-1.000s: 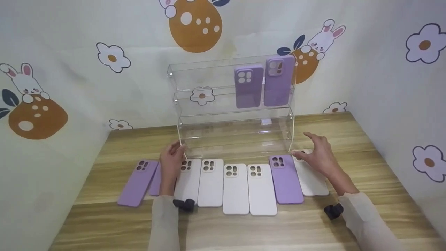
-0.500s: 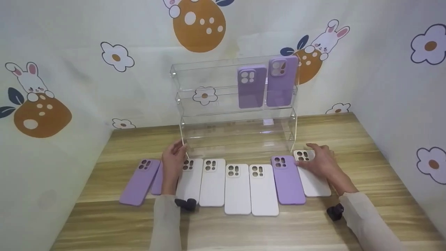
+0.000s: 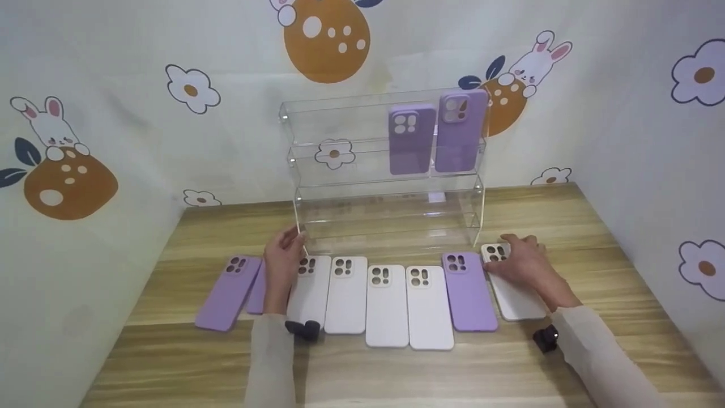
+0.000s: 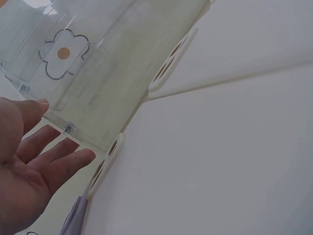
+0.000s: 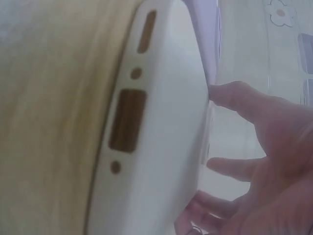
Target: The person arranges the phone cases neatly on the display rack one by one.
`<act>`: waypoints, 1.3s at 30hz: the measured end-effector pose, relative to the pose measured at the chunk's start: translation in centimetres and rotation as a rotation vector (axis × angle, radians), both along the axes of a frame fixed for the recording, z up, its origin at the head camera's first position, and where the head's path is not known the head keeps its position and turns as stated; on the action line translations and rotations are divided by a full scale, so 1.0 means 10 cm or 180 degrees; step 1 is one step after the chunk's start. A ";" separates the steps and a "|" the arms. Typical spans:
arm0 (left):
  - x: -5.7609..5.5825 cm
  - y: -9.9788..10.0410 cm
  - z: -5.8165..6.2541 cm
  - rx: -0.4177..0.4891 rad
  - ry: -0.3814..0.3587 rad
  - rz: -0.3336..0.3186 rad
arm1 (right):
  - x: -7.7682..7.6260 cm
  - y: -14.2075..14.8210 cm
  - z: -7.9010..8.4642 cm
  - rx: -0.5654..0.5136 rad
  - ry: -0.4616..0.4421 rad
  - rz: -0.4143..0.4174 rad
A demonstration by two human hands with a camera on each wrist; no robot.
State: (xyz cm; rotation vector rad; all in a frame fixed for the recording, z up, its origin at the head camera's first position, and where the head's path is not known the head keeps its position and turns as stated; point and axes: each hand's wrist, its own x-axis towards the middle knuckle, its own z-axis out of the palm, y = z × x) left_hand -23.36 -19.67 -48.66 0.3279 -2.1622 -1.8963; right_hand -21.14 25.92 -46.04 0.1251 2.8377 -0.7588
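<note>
In the head view my right hand (image 3: pixel 524 263) grips the white phone case (image 3: pixel 518 300) at the right end of the row, thumb at its left edge and fingers at its far right side. The right wrist view shows this case (image 5: pixel 166 112) close up, its port-cutout edge towards the camera. My left hand (image 3: pixel 283 255) holds the lower left side of a clear tiered display stand (image 3: pixel 391 192), its thumb in front. Two purple phone cases stand on the stand's right side, one purple case (image 3: pixel 412 141) beside another purple case (image 3: pixel 461 136).
A row of white cases (image 3: pixel 387 317) lies before the stand. One purple case (image 3: pixel 470 300) lies left of my right hand. Another purple case (image 3: pixel 226 297) lies at the far left, with one more partly hidden by my left hand. A patterned backdrop (image 3: pixel 243 141) encloses the wooden table (image 3: pixel 368 377).
My right hand has come down from above the rightmost white case and taken hold of it; its lower end has shifted slightly right. The left hand stays on the stand.
</note>
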 end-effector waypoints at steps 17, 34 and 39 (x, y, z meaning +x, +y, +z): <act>-0.07 0.04 0.03 0.0027 -0.0038 -0.0017 | -0.02 -0.10 0.25 0.0066 0.0178 -0.0173; -0.01 0.01 0.01 -0.0263 0.0014 0.0019 | 0.03 -0.74 1.32 -0.0332 0.1745 -0.0362; 0.00 -0.01 0.00 -0.0184 0.0023 0.0007 | -0.02 -1.04 1.58 -0.0484 0.1957 -0.0232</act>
